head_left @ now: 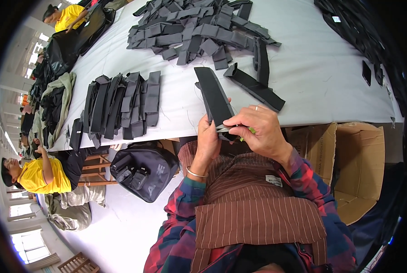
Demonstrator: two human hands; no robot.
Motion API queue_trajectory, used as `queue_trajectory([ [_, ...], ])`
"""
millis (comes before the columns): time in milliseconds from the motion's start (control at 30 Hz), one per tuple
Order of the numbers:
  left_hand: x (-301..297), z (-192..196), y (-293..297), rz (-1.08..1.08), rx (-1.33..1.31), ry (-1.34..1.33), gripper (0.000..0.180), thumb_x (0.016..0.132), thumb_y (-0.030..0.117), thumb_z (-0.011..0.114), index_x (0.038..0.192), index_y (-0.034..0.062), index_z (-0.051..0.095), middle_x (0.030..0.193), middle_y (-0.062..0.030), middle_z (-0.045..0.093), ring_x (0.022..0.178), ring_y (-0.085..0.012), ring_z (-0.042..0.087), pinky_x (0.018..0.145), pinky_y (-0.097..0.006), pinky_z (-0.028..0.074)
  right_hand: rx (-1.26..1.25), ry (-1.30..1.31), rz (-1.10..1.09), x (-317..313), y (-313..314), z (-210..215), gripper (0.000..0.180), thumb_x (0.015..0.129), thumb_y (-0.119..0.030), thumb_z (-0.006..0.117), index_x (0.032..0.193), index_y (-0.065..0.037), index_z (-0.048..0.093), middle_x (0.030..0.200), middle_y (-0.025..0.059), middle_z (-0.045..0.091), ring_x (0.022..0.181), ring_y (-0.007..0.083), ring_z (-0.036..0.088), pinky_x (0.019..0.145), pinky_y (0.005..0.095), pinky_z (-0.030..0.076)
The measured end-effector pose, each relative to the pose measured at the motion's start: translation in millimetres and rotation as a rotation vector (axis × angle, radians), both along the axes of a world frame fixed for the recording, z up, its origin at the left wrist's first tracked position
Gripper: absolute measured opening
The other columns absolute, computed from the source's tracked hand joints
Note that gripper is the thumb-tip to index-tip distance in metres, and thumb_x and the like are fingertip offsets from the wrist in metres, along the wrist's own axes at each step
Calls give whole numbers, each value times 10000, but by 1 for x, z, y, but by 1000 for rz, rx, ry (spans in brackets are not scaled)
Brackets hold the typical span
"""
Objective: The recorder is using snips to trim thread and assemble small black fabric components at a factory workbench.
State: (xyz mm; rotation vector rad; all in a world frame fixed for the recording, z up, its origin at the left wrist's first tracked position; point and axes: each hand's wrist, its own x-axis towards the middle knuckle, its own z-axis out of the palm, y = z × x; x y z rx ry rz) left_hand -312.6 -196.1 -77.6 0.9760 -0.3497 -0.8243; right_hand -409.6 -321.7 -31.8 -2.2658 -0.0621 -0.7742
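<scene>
My left hand (208, 141) is closed around the lower end of a dark grey fabric strip (212, 95), which stands up and away from me over the table edge. At the strip's near end, my right hand (261, 129) is pinched on a small bright green tool (246, 133); most of the tool is hidden by the fingers, so its kind does not show. The right fingertips touch or nearly touch the fabric. Just beyond the right hand, a loose folded strip (253, 87) lies on the table, with another strip (261, 61) against it.
A large heap of grey strips (189, 32) covers the table's far middle. Strips in neat rows (121, 104) lie at left. A phone (366, 73) rests at right. Below the edge are a cardboard box (358, 168) and a black backpack (144, 170). Two people in yellow are at left.
</scene>
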Motion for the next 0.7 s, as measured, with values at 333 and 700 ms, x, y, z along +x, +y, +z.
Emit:
queue_trajectory([
  [333,-3,-15,0,82,102,-233,340,977,156,505,1278,2,550,976,-10,636,817,-63,580,696,-219,499,392,171,-136,-1,-5,-1,143,845,-109,657,959,-23,671,845,85,689,740,169,640,685,277,479],
  [700,-7,-23,4,-1,114,-297,218,960,158,553,1079,-18,605,965,3,634,848,-47,558,718,-198,470,66,115,-171,4,-4,-6,130,825,-120,674,927,-39,676,801,100,668,702,204,635,660,287,478],
])
